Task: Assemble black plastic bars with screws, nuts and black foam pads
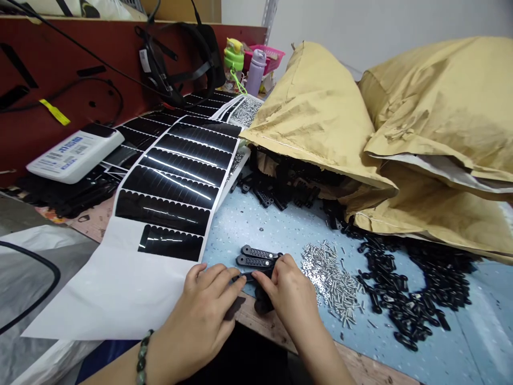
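In the head view, two slim black plastic handles (256, 256) with textured faces lie side by side near the table's front edge. They meet at silver screws by my right hand (294, 291), whose thumb and fingers close around the joined black part. My left hand (208, 305), with a beaded bracelet at the wrist, has its fingers pressed together on the far end of a thin black piece (247, 277) running between both hands. Its exact kind is hard to make out. Below my right fingers, a dark piece (262, 300) hangs at the edge, partly hidden.
A sheet of black stickers (176, 182) lies left of my hands. Right of them are heaped silver screws and nuts (332, 280) and many small black parts (401, 294). Large paper sacks (316, 107) stand behind, one spilling black pieces. A white box (76, 152) sits far left.
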`<action>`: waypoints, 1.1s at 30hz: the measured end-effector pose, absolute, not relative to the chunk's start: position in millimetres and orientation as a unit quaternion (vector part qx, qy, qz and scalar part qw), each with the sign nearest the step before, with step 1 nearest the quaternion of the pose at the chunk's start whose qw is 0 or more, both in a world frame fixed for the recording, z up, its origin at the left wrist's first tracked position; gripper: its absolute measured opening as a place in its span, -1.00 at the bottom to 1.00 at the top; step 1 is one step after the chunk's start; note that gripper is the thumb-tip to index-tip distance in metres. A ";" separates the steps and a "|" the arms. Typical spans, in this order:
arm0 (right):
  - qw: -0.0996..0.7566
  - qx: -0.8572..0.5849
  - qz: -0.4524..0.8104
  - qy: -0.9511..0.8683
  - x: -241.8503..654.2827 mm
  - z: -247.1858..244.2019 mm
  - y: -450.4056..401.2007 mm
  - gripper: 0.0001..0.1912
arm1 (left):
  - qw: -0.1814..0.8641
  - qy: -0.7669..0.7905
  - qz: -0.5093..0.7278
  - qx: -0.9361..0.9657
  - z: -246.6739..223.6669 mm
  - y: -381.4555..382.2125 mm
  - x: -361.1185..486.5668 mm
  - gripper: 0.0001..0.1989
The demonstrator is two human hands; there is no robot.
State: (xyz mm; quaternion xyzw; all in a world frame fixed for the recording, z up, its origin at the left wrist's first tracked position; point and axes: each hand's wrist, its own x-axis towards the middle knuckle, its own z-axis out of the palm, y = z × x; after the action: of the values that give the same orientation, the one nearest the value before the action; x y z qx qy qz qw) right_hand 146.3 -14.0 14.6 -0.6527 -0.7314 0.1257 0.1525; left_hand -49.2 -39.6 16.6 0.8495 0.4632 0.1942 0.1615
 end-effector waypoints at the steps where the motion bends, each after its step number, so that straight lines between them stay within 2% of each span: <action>1: 0.171 -0.644 0.129 -0.734 147.1 18.8 -15.1 -0.74 | 0.180 0.469 0.194 0.843 21.4 -37.0 -50.2 -0.50; 3: 0.239 -0.589 0.179 -0.751 145.3 29.3 -18.6 -0.83 | 0.215 0.472 0.198 0.832 30.0 -32.0 -51.2 -0.50; 6: 0.286 -0.453 0.282 -0.796 135.6 44.8 -24.3 -0.64 | 0.261 0.443 0.207 0.832 35.0 -27.6 -50.7 -0.44; 8: 0.280 -0.410 0.322 -0.806 129.8 50.7 -26.9 -0.65 | 0.290 0.443 0.219 0.819 32.9 -27.3 -50.4 -0.41; 12: 0.322 -0.463 0.388 -0.729 132.8 47.3 -26.2 -0.79 | 0.340 0.475 0.244 0.774 25.8 -28.5 -53.8 -0.47; 16: 0.395 -0.560 0.440 -0.580 144.8 29.6 -14.5 -0.84 | 0.264 0.510 0.266 0.774 21.1 -25.3 -57.6 -0.50; 19: 0.393 -0.600 0.450 -0.532 146.4 15.1 -3.7 -0.81 | 0.179 0.478 0.208 0.834 14.6 -22.5 -57.5 -0.48; 22: 0.370 -0.611 0.431 -0.552 143.4 5.4 2.1 -0.79 | 0.141 0.451 0.165 0.866 7.5 -21.8 -56.6 -0.44; 29: 0.339 -0.624 0.378 -0.593 140.0 4.8 4.5 -0.77 | 0.115 0.437 0.164 0.877 6.0 -23.3 -55.6 -0.41; 33: 0.292 -0.644 0.347 -0.616 137.1 6.7 8.5 -0.86 | 0.130 0.449 0.185 0.865 7.5 -22.5 -50.4 -0.47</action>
State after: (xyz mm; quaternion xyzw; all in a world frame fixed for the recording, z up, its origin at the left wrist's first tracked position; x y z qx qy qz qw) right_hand 137.1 8.5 6.7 -0.6444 -0.6159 0.3466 0.2921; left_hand -50.4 -22.5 7.5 0.8646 0.4488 0.1846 0.1305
